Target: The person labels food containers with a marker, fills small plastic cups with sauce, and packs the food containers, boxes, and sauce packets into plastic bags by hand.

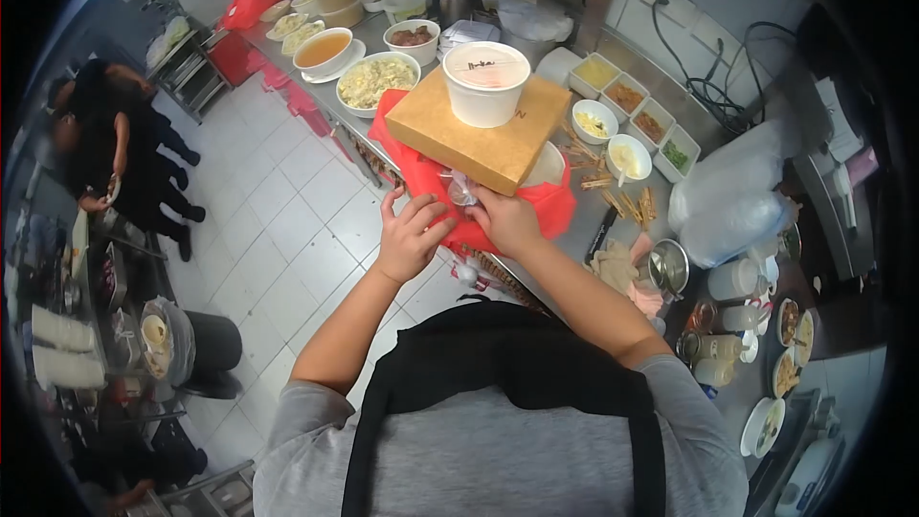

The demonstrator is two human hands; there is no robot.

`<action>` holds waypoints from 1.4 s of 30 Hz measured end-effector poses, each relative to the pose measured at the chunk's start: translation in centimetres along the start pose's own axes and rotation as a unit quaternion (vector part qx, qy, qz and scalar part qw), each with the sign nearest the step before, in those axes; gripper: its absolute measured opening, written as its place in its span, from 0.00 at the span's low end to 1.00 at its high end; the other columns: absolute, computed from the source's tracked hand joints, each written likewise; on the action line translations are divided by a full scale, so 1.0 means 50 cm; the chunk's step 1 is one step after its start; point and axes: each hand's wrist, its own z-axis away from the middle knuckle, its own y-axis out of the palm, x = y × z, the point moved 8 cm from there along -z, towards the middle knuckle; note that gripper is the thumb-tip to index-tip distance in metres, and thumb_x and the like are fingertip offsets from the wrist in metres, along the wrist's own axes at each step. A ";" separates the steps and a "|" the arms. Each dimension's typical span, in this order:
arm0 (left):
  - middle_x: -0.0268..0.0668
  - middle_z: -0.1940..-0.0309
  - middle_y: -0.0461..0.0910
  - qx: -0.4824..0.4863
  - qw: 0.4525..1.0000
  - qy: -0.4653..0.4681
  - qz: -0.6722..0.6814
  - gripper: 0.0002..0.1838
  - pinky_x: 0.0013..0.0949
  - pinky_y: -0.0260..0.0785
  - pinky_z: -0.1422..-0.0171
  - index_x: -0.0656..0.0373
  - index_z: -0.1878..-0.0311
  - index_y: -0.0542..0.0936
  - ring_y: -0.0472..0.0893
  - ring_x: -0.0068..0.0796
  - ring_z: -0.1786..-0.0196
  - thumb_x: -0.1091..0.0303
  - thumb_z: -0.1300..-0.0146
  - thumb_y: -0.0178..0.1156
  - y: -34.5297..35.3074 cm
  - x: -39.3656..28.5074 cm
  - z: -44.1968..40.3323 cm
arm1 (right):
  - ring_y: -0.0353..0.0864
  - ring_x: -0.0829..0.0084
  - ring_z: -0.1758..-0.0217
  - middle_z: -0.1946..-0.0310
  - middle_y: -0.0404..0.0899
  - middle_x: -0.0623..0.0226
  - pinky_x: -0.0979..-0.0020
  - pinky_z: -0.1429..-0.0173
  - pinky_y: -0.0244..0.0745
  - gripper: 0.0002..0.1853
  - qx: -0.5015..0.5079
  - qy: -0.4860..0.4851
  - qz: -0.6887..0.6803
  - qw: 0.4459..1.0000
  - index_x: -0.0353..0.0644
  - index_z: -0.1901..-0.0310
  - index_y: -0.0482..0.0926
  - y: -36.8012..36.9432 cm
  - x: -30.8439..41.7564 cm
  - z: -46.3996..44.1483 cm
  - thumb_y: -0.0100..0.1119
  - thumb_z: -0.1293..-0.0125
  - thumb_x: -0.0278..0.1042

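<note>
A brown cardboard box [459, 134] with a lidded white paper tub [486, 86] on top rests over a red plastic bag [421, 168]. The bag is spread open around and under the box. At the box's near edge, my right hand [509, 220] pinches a small clear plastic bag [461, 190] with something dark inside. My left hand [414, 232] is beside the red bag's near left side, its fingers bent and apart, holding nothing visible. Part of a pale round container [548, 168] shows in the red bag, right of the box.
Left along the counter are a bowl of orange soup [323, 50], a bowl of pale food [377, 83] and a meat bowl [412, 38]. Topping trays [627, 96], white bowls and wrapped chopsticks [627, 206] lie to the right. Two people [115, 134] stand across the tiled floor.
</note>
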 end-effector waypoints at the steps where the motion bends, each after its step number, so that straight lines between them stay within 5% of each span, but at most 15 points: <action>1: 0.26 0.58 0.77 0.001 1.000 0.005 -0.014 0.16 0.51 0.52 0.38 0.44 0.62 0.82 0.75 0.29 0.49 0.71 0.59 0.65 0.000 0.003 0.003 | 0.81 0.54 0.64 0.59 0.79 0.56 0.59 0.64 0.77 0.23 -0.007 0.003 -0.026 1.000 0.50 0.46 0.76 0.014 -0.011 0.001 0.64 0.44 0.39; 8: 0.36 0.47 0.72 0.003 0.998 -0.049 0.037 0.25 0.52 0.53 0.37 0.46 0.55 0.79 0.71 0.37 0.43 0.66 0.63 0.71 0.001 0.035 -0.005 | 0.80 0.56 0.63 0.66 0.80 0.56 0.62 0.57 0.76 0.18 0.033 0.042 -0.077 0.996 0.44 0.50 0.79 -0.071 0.004 0.004 0.64 0.43 0.38; 11: 0.43 0.38 0.60 -0.033 0.978 -0.149 0.139 0.43 0.53 0.58 0.38 0.46 0.39 0.69 0.66 0.44 0.38 0.59 0.64 0.77 -0.010 0.119 0.033 | 0.82 0.65 0.64 0.69 0.82 0.60 0.67 0.56 0.75 0.14 0.228 0.097 -0.153 0.957 0.42 0.55 0.82 -0.198 -0.019 -0.023 0.64 0.43 0.35; 14: 0.42 0.36 0.58 -0.043 0.832 -0.416 0.365 0.46 0.53 0.64 0.40 0.48 0.34 0.57 0.67 0.42 0.39 0.55 0.55 0.73 0.043 0.207 0.107 | 0.81 0.75 0.64 0.67 0.83 0.64 0.71 0.60 0.74 0.08 0.195 0.282 -0.251 0.905 0.40 0.63 0.82 -0.264 -0.185 -0.110 0.63 0.44 0.32; 17: 0.39 0.38 0.60 0.038 0.499 -0.651 0.571 0.40 0.51 0.69 0.45 0.49 0.34 0.54 0.68 0.37 0.40 0.53 0.44 0.66 0.151 0.215 0.183 | 0.81 0.69 0.64 0.65 0.83 0.64 0.68 0.62 0.75 0.07 0.025 0.173 0.058 0.983 0.40 0.67 0.81 -0.297 -0.286 -0.345 0.60 0.43 0.34; 20: 0.38 0.45 0.67 0.128 0.417 -0.652 0.620 0.33 0.39 0.73 0.52 0.51 0.38 0.59 0.72 0.31 0.45 0.58 0.41 0.66 0.193 0.215 0.178 | 0.80 0.60 0.60 0.61 0.81 0.60 0.62 0.54 0.74 0.08 -0.063 0.140 0.270 0.950 0.43 0.65 0.82 -0.208 -0.430 -0.507 0.58 0.42 0.36; 24: 0.34 0.54 0.72 0.181 0.450 -0.603 0.633 0.28 0.33 0.73 0.56 0.56 0.44 0.64 0.75 0.26 0.52 0.58 0.42 0.67 0.224 0.241 0.173 | 0.73 0.55 0.46 0.50 0.75 0.55 0.57 0.41 0.66 0.12 -0.089 0.008 0.286 0.954 0.47 0.55 0.79 -0.093 -0.611 -0.599 0.55 0.37 0.40; 26: 0.33 0.57 0.73 0.162 0.456 -0.598 0.639 0.26 0.29 0.73 0.59 0.58 0.48 0.66 0.76 0.24 0.55 0.58 0.43 0.67 0.219 0.253 0.169 | 0.71 0.55 0.42 0.48 0.73 0.54 0.58 0.38 0.63 0.12 -0.039 0.044 0.270 0.961 0.47 0.54 0.77 -0.090 -0.623 -0.610 0.52 0.36 0.39; 30: 0.42 0.52 0.68 0.100 0.502 -0.612 0.603 0.40 0.32 0.75 0.60 0.63 0.42 0.58 0.76 0.28 0.57 0.58 0.50 0.73 0.253 0.274 0.147 | 0.76 0.52 0.49 0.55 0.78 0.53 0.59 0.45 0.70 0.13 -0.156 -0.007 0.294 0.943 0.45 0.51 0.74 -0.238 -0.605 -0.550 0.54 0.37 0.35; 31: 0.42 0.55 0.70 0.072 0.505 -0.623 0.594 0.41 0.32 0.75 0.61 0.63 0.41 0.57 0.77 0.30 0.58 0.60 0.50 0.73 0.281 0.277 0.162 | 0.77 0.53 0.49 0.54 0.78 0.54 0.60 0.45 0.70 0.14 -0.165 0.046 0.270 0.948 0.45 0.49 0.73 -0.282 -0.563 -0.535 0.53 0.37 0.32; 32: 0.42 0.57 0.74 0.082 0.436 -0.653 0.614 0.39 0.32 0.76 0.59 0.64 0.40 0.57 0.79 0.31 0.61 0.66 0.48 0.72 0.258 0.264 0.131 | 0.78 0.54 0.49 0.54 0.79 0.54 0.61 0.45 0.71 0.16 -0.174 0.099 0.245 0.949 0.45 0.47 0.71 -0.327 -0.512 -0.518 0.53 0.38 0.30; 33: 0.37 0.55 0.77 0.058 0.459 -0.608 0.645 0.34 0.37 0.74 0.60 0.55 0.41 0.60 0.79 0.29 0.58 0.62 0.46 0.69 0.276 0.268 0.134 | 0.79 0.55 0.50 0.54 0.79 0.55 0.62 0.46 0.71 0.16 -0.201 0.193 0.190 0.942 0.44 0.47 0.70 -0.359 -0.429 -0.478 0.52 0.37 0.27; 34: 0.33 0.60 0.79 0.077 0.470 -0.605 0.638 0.22 0.33 0.74 0.61 0.56 0.46 0.67 0.80 0.25 0.60 0.66 0.41 0.63 0.272 0.276 0.136 | 0.80 0.56 0.52 0.56 0.80 0.56 0.63 0.46 0.72 0.15 -0.242 0.154 0.192 0.939 0.44 0.48 0.70 -0.387 -0.359 -0.436 0.49 0.36 0.26; 38: 0.33 0.63 0.78 0.062 0.502 -0.624 0.596 0.08 0.31 0.76 0.63 0.57 0.54 0.70 0.80 0.23 0.64 0.71 0.34 0.54 0.217 0.294 0.169 | 0.78 0.66 0.56 0.63 0.80 0.62 0.71 0.47 0.69 0.11 -0.274 0.091 0.204 0.936 0.39 0.64 0.80 -0.473 -0.228 -0.251 0.46 0.43 0.20; 42: 0.33 0.61 0.77 0.012 0.394 -0.667 0.632 0.08 0.37 0.74 0.52 0.53 0.54 0.68 0.78 0.24 0.57 0.66 0.33 0.54 0.172 0.256 0.178 | 0.72 0.68 0.55 0.61 0.74 0.63 0.71 0.46 0.66 0.08 -0.319 0.039 0.119 0.939 0.36 0.62 0.77 -0.507 -0.013 -0.107 0.61 0.45 0.18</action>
